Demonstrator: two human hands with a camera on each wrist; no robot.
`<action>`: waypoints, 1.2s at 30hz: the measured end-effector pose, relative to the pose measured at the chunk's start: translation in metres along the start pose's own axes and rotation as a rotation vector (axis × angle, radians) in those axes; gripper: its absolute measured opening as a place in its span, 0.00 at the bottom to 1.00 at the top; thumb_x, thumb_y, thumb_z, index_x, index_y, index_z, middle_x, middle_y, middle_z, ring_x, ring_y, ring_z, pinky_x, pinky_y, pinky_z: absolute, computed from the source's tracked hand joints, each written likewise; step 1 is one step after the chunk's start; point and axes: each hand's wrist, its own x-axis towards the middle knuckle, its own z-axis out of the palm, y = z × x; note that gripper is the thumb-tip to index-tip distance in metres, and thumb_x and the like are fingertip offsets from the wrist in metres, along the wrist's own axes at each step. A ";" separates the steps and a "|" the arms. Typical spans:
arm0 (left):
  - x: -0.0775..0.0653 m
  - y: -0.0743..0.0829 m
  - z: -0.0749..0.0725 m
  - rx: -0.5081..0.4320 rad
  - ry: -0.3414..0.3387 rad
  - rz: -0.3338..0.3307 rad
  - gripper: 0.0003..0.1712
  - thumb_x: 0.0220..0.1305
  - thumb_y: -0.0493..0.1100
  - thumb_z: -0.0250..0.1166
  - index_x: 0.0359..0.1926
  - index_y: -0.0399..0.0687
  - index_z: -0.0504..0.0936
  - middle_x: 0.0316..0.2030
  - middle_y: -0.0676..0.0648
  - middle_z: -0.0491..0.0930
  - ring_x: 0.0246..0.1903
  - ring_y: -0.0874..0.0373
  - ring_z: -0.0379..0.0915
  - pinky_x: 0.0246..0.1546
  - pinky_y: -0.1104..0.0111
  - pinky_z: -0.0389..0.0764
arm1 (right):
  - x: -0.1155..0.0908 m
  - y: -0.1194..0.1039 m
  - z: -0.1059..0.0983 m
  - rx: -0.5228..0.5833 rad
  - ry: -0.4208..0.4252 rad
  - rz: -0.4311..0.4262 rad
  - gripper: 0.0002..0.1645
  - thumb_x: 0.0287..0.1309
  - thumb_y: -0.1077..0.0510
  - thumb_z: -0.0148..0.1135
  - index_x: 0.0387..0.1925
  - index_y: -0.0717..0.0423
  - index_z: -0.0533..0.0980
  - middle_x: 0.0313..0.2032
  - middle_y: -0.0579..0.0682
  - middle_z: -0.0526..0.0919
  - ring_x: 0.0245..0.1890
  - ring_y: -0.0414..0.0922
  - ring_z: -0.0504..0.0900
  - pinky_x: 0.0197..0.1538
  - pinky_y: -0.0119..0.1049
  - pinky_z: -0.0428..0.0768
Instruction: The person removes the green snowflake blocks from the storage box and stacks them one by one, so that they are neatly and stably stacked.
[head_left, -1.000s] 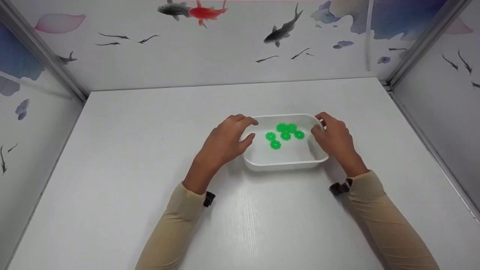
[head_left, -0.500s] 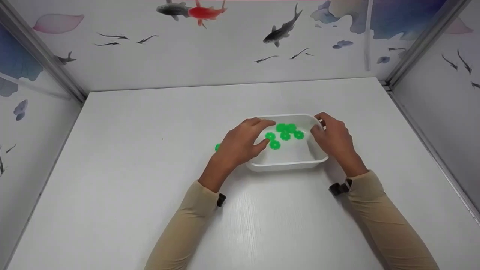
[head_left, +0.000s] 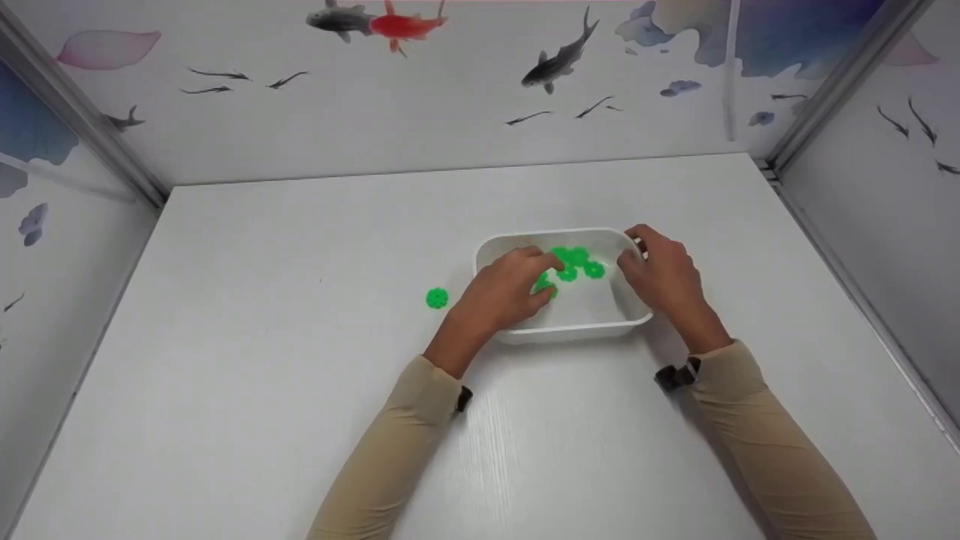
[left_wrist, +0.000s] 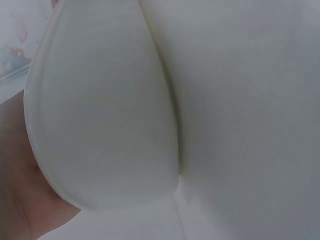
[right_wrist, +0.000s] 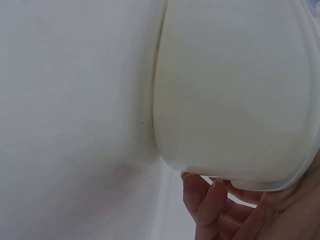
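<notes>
In the head view a white plastic basin (head_left: 574,330) with rounded corners holds several green flower-shaped discs (head_left: 594,270). My left hand (head_left: 504,289) reaches over its left rim, thumb and index finger spread apart near the discs; the hand partly covers some of them. With the right hand (head_left: 664,274) I grip the basin's right end, the thumb over the rim. Curled fingers (right_wrist: 212,205) show beneath that rim in the right wrist view. One more green disc (head_left: 436,298) lies on the table, left of the basin.
The white table (head_left: 300,375) extends around the basin. Upright panels painted with fish (head_left: 559,60) enclose its back and sides, joined by metal corner posts (head_left: 847,86). The left wrist view shows mostly the basin's outer wall (left_wrist: 107,110).
My left hand has moved right, from the basin's left rim to over the discs inside. The disc on the table has come into view from behind that hand. The right hand stays in place.
</notes>
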 end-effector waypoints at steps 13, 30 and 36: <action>0.012 0.004 0.006 0.027 -0.134 -0.074 0.19 0.75 0.43 0.70 0.64 0.52 0.86 0.58 0.48 0.85 0.59 0.54 0.80 0.63 0.62 0.83 | 0.002 0.001 0.001 -0.008 0.002 -0.016 0.25 0.77 0.50 0.50 0.68 0.54 0.75 0.55 0.60 0.85 0.43 0.54 0.82 0.42 0.48 0.79; 0.020 0.006 0.010 0.065 -0.145 -0.089 0.15 0.73 0.36 0.70 0.58 0.45 0.90 0.54 0.45 0.87 0.57 0.52 0.82 0.63 0.61 0.84 | 0.002 0.004 0.001 -0.004 0.001 -0.017 0.25 0.77 0.50 0.49 0.68 0.53 0.76 0.55 0.60 0.85 0.41 0.54 0.81 0.40 0.46 0.78; 0.019 0.010 0.009 0.086 -0.153 -0.108 0.18 0.71 0.35 0.70 0.59 0.47 0.89 0.54 0.45 0.85 0.56 0.51 0.81 0.62 0.60 0.84 | 0.002 0.004 0.002 -0.002 0.013 -0.028 0.25 0.77 0.50 0.49 0.67 0.53 0.76 0.53 0.59 0.85 0.38 0.53 0.81 0.36 0.42 0.76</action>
